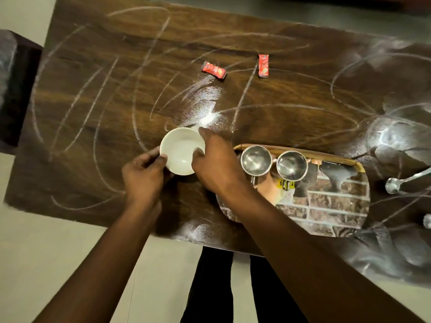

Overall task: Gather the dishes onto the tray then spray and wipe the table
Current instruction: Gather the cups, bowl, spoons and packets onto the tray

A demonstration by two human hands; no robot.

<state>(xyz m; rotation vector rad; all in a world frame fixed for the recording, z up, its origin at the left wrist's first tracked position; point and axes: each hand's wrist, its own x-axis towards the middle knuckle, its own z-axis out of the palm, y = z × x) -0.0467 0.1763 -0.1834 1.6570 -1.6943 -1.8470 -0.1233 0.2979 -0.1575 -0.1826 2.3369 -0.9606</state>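
Both hands grip the white bowl (182,151) on the desk (105,89): left hand (142,176) at its left rim, right hand (217,166) at its right; tray (359,166) just right.

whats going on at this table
A person is clearing a wooden table. Their left hand and right hand grip a white bowl just left of the tray, which already holds two steel cups. Two red packets and a spoon lie on the table, which is streaked white and not yet wiped.
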